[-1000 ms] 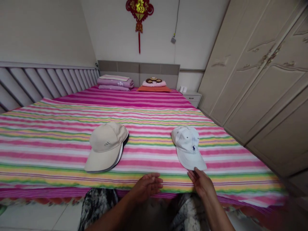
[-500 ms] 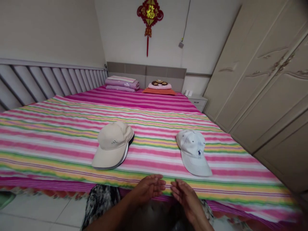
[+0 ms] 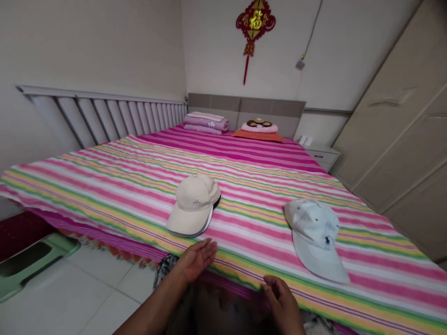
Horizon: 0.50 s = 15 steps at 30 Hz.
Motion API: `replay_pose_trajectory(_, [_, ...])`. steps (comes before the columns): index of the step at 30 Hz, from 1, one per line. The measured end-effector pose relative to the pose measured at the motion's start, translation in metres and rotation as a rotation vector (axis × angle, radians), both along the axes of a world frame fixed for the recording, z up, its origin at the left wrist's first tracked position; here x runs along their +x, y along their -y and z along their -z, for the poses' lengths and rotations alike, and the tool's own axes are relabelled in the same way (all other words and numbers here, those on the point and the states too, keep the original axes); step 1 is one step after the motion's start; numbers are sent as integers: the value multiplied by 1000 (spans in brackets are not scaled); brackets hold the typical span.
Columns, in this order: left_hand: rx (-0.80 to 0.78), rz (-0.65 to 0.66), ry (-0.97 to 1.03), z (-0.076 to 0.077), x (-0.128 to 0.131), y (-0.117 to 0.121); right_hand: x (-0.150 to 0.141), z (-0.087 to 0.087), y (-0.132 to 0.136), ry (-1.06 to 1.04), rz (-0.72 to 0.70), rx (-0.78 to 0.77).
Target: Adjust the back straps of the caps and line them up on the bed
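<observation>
A stack of caps with a beige cap point(image 3: 194, 205) on top lies on the striped bedspread point(image 3: 115, 181) near the bed's front edge. A pale blue cap point(image 3: 317, 237) lies further right, brim toward me. My left hand point(image 3: 195, 260) is open, palm up, just below the beige cap's brim, holding nothing. My right hand point(image 3: 281, 302) hangs low at the bed's edge, left of the pale blue cap, with the fingers curled inward and nothing visible in them.
Folded purple bedding point(image 3: 206, 123) and a pink pillow on an orange cushion point(image 3: 259, 130) sit at the headboard. A wardrobe point(image 3: 398, 139) lines the right wall. A green plastic stool point(image 3: 31, 260) stands on the tiled floor at left. A nightstand point(image 3: 321, 156) is beside the bed.
The view has swung left. My right hand left the pale blue cap's brim and pulled back low. My left hand has moved toward the beige cap.
</observation>
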<state>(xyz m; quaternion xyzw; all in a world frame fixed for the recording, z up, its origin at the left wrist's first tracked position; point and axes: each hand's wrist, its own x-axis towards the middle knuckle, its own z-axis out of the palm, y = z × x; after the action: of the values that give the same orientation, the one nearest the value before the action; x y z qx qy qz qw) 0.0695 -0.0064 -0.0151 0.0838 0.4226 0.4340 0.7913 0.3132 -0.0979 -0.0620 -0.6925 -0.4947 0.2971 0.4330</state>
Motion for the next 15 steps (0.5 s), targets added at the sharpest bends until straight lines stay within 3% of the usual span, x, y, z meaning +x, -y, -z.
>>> replay_pose_trajectory(9, [-18,-503,-36,-12,-34,-16,-1,-2,-3,195,-37,6])
replay_pose_trajectory(15, [53,-547,123,-14,-40,-34,-3,-2,-3,249,-51,11])
